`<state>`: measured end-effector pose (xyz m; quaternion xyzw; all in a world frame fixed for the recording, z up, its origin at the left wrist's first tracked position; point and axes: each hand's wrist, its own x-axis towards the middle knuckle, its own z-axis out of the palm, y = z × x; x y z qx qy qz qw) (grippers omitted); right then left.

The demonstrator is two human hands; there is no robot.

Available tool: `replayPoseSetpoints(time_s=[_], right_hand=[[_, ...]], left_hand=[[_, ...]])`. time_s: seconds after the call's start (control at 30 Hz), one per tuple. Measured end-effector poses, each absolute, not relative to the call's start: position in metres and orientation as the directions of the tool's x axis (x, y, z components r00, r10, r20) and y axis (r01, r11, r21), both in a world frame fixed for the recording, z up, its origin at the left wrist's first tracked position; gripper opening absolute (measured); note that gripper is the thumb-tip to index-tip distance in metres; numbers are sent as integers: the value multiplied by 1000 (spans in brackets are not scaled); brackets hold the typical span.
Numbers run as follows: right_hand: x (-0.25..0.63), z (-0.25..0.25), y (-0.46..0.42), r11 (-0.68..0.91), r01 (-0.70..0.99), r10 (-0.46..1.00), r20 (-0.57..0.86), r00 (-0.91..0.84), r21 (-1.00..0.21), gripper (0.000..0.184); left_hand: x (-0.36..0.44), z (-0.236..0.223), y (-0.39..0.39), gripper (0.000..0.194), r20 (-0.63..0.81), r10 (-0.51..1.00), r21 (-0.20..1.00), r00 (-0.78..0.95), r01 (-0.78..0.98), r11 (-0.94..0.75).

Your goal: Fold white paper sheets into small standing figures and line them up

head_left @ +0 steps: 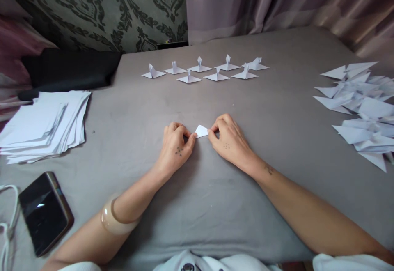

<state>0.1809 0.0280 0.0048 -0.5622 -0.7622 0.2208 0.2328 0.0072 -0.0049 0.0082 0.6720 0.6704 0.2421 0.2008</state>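
A small folded white paper piece lies between my two hands on the grey cloth-covered surface. My left hand pinches its left edge with curled fingers. My right hand pinches its right edge, fingers closed on it. Most of the paper is hidden under my fingers. Farther back, several finished folded paper figures stand in two rows.
A stack of white sheets lies at the left. A dark phone with a white cable sits at the near left. A heap of folded paper triangles is at the right. A black cushion rests at the back left, curtains behind.
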Motion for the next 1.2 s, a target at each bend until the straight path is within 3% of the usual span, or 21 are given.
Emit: replayPoseSetpoints(time_s=[0.3,0.5,0.73,0.87,0.93,1.0,1.1,1.2], right_hand=[[193,3,35,226,712,962,37,-272,-665,9],[195,3,34,278,695,947,65,-316,-663,3],[190,2,30,488,627,858,199,-474,-608,21],[187,7,24,524,692,844,198,-498,-497,26],[187,11,18,553,736,831,193,-522,-392,27],[186,15,11,601,751,799,195,-568,-273,29],[184,21,0,642,756,765,171,-621,-126,32],[179,26,-10,608,793,792,92,-604,-30,36]], left_hand=[[6,10,-6,9,20,1000,637,-21,771,3],[1,12,-7,6,-11,1000,684,-24,729,25],[-3,10,-7,3,74,997,714,-20,699,-39],[-5,5,-8,22,114,992,797,-62,602,-54],[-4,2,-11,26,272,961,717,52,655,-238],[-1,1,-16,27,385,889,546,246,717,-434],[7,6,-26,30,284,852,281,440,811,-513],[17,16,-34,29,100,890,97,444,886,-453]])
